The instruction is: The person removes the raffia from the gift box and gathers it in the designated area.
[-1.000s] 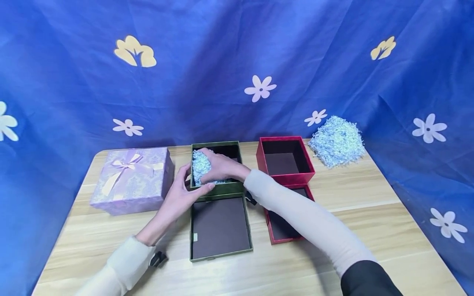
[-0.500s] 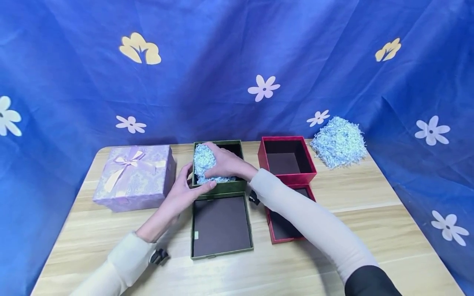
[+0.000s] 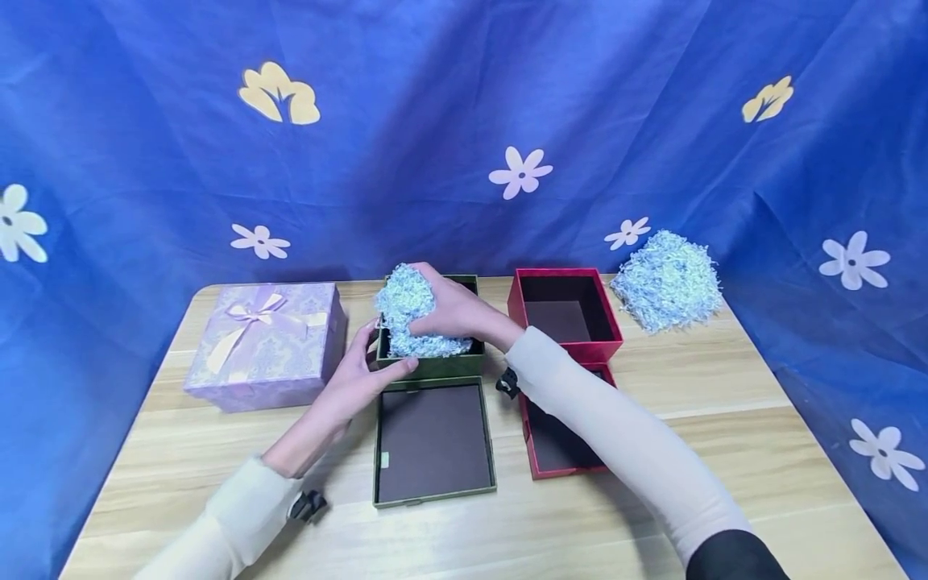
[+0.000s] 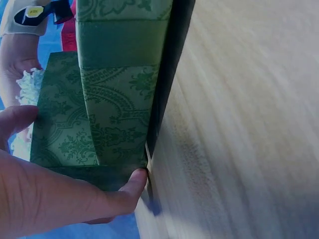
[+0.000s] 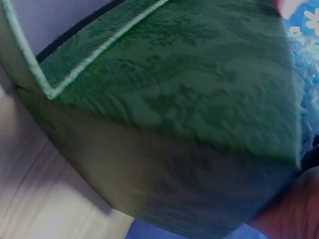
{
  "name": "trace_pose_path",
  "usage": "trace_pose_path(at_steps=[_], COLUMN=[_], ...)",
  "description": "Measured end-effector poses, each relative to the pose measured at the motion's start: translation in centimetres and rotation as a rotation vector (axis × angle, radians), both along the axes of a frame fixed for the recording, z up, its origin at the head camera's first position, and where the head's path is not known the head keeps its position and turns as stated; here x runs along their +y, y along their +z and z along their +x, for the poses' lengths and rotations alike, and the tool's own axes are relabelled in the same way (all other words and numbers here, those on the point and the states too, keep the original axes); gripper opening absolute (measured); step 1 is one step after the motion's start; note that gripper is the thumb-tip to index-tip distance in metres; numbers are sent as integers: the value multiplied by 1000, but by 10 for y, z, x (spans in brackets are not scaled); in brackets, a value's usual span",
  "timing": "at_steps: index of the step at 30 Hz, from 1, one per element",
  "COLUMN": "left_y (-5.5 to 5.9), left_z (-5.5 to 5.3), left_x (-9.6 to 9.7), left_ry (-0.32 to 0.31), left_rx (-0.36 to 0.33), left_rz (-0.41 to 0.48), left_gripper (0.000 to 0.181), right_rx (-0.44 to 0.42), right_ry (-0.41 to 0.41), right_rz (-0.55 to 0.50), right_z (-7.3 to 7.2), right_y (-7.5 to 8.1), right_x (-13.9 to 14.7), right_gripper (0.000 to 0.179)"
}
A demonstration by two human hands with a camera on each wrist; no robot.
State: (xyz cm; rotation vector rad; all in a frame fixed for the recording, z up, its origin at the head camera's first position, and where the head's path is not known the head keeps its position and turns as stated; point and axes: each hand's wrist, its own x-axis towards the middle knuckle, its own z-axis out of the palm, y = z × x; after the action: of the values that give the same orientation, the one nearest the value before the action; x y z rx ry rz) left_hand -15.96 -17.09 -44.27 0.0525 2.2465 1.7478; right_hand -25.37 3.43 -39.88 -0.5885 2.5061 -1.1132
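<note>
My right hand (image 3: 460, 310) grips a fluffy clump of light-blue shredded paper (image 3: 404, 296) above the left half of the green box (image 3: 435, 369). More of the same paper lies inside along the box's front wall. At the box's left front corner, my left hand (image 3: 354, 383) holds the wall, thumb at the front and fingers round the side. The left wrist view shows this hand (image 4: 55, 199) against the patterned green box (image 4: 62, 119), a fingertip low by the tabletop. In the right wrist view the green box (image 5: 179, 94) fills most of the picture.
A green lid (image 3: 435, 441) lies inside-up before the green box. To the right stand an open red box (image 3: 596, 352) and its red lid (image 3: 532, 459), partly under the right sleeve. A shredded-paper pile (image 3: 669, 282) sits back right; a lilac gift box (image 3: 271, 354) stands left.
My right hand has risen and shifted slightly right, lifting the paper clump above the box's rim. The left hand stays at the corner. The head view has shifted a little.
</note>
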Motion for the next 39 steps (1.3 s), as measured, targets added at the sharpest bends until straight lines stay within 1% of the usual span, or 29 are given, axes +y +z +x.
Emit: trace_pose_path(at_steps=[7,10,17,22,28,34,39], left_y=[0,0,-3,-3,-3,-3,-2], left_z=[2,1,-4,-7,-9,-11,-12], left_x=[2,3,4,5,6,7,8], left_ry=[5,9,16,7,-8,-8,-9], left_rx=[5,10,52,86,121,121,111], left_rz=[49,55,76,63,42,53,34], left_gripper=[109,109,112,113,110,108,112], right_rx=[-8,-5,-6,-27,-16,-8,-23], right_ry=[-26,-44,-91,-112,-144,-157,-179], right_rz=[-137,-170,-214,-283,-380,-391,-395], right_z=[1,2,9,13,16,17,24], right_y=[11,18,34,42,51,60,74], right_x=[16,23,41,55,72,89,105], right_gripper=[104,105,107,107,106,104,108])
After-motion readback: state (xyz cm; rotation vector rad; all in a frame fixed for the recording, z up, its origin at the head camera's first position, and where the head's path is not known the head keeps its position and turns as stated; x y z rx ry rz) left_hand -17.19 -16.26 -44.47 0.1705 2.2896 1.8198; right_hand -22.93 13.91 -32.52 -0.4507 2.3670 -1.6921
